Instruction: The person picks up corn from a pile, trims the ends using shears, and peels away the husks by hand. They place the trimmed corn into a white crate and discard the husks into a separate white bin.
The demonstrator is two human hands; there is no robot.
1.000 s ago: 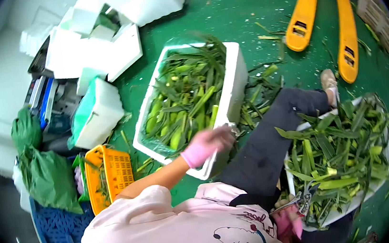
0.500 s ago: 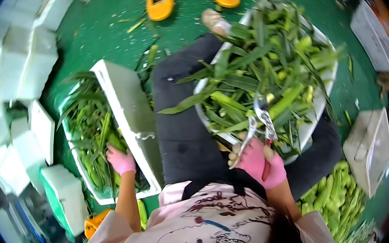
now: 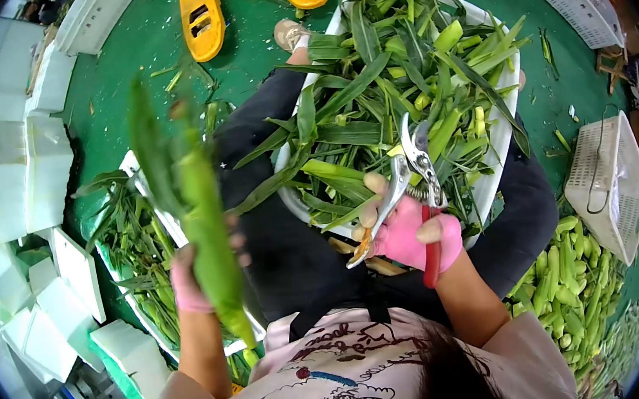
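My left hand (image 3: 189,281), in a pink fingerless glove, is closed around an ear of corn (image 3: 213,247) in its green husk. The ear stands roughly upright, its leafy top blurred by motion. In my right hand (image 3: 417,239), also pink-gloved, are pruning shears (image 3: 430,175) with a red handle. Their blades are spread and point away from me, above the near edge of a white tub (image 3: 514,71) heaped with cut husk leaves (image 3: 363,131). Left of my leg, a foam box (image 3: 120,281) holds more leafy ears, partly hidden behind my left hand and the corn.
Trimmed ears (image 3: 561,282) lie piled at the lower right, near a white basket (image 3: 610,186). White foam boxes (image 3: 49,175) stack along the left. Yellow forks (image 3: 202,24) reach in at the top over the green floor (image 3: 124,72), which is littered with scraps.
My left hand has come up out of the foam box with an ear of corn. The right hand still grips the shears, now turned slightly and more spread. The view has shifted.
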